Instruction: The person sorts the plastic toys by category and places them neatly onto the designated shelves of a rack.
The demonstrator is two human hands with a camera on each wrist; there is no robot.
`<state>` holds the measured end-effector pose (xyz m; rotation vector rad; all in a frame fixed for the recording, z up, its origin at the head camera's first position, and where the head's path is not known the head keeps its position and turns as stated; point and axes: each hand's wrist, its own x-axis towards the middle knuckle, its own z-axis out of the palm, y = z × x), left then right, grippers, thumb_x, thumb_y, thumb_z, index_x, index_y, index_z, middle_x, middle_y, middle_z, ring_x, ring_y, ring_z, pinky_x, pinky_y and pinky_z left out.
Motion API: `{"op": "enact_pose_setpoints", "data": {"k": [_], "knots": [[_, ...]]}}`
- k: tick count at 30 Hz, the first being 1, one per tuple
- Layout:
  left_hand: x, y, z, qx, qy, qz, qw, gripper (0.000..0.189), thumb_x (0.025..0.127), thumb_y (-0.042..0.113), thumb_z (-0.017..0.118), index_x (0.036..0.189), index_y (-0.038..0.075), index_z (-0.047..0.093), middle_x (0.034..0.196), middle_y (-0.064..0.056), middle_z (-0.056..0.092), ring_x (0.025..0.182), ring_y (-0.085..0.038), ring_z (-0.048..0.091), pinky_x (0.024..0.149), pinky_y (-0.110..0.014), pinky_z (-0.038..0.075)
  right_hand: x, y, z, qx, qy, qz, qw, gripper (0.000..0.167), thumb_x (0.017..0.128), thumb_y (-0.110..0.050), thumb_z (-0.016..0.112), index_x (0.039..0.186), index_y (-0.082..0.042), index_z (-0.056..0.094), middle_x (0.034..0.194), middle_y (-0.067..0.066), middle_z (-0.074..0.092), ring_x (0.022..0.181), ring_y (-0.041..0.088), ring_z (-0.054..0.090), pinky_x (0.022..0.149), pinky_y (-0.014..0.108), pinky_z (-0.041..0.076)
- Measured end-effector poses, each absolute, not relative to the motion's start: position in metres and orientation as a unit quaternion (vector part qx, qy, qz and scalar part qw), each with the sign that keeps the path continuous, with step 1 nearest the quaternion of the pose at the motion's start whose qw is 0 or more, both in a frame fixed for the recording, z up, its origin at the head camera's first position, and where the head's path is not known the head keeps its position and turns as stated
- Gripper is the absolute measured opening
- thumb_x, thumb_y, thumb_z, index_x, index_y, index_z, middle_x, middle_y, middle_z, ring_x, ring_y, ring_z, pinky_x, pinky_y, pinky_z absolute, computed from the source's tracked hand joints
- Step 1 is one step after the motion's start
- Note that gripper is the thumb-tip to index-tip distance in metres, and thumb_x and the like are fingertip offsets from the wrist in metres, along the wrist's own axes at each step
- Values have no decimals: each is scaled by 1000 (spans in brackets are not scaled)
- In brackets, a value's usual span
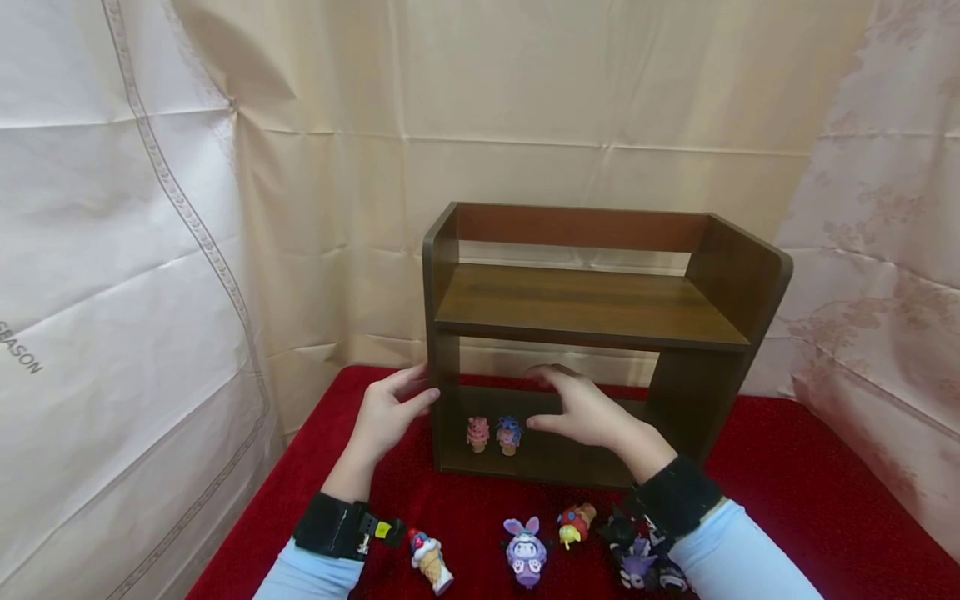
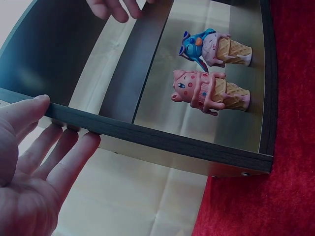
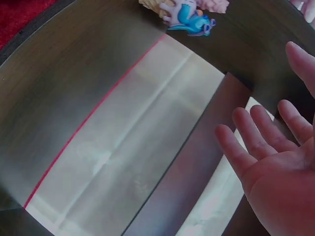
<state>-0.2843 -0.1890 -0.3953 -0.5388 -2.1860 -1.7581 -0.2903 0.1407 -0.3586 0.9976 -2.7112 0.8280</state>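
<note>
A dark brown wooden shelf (image 1: 592,332) stands on the red cloth. My left hand (image 1: 390,412) holds the front edge of its left side panel, the thumb on one side of that edge and the fingers along the other in the left wrist view. On the lower board stand a pink ice-cream-cone figurine (image 1: 477,434) and, to its right, a blue-and-pink ice-cream-cone figurine (image 1: 508,436). My right hand (image 1: 585,408) hovers by the lower compartment, just right of the blue one, with fingers spread and nothing in them.
On the red cloth (image 1: 480,517) before the shelf lie an ice-cream-cone figurine with a red cherry (image 1: 431,560), a purple rabbit-eared figurine (image 1: 526,553) and a red-and-yellow figurine (image 1: 576,525). Several dark and purple figurines (image 1: 637,562) cluster beside the right wrist. Pale curtains (image 1: 360,208) hang behind.
</note>
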Motion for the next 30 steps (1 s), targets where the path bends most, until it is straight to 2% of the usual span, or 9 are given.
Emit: {"op": "enact_pose_setpoints", "data": {"k": [5,10,16,23,30], "knots": [[-283,-189,-395,-190,-758,-607,142,49,92,8,76,139,4,62,134,-16,65,111,-33,68,77,-32,60,-283,145,-356,345,-894,276,74,66,91,-37,79,146,-12,52,141,9,58,129,31,55,102,51,48],[-283,-189,-395,-184,-762,-604,142,49,93,8,75,140,4,62,135,-16,64,111,-34,68,77,-32,60,-277,148,-355,353,-887,287,74,66,89,-34,80,144,-11,52,142,8,58,130,31,54,103,52,47],[-282,-188,-392,-179,-768,-599,137,50,94,4,72,142,0,58,138,-20,61,113,-40,66,78,-33,60,-271,149,-357,357,-884,293,73,66,89,-36,81,143,-12,53,141,7,58,130,31,54,102,53,48],[-259,-182,-368,-188,-772,-592,134,48,94,-1,70,140,-6,57,135,-25,61,113,-41,66,78,-33,60,-261,148,-356,350,-883,309,46,65,90,-34,80,144,-11,51,143,8,56,129,33,55,101,54,48],[-282,-188,-392,-184,-764,-602,140,50,93,6,74,141,3,60,136,-17,63,113,-35,67,77,-32,60,-254,145,-355,362,-875,319,28,65,90,-35,80,143,-10,52,144,9,55,128,35,56,99,54,49]]}}
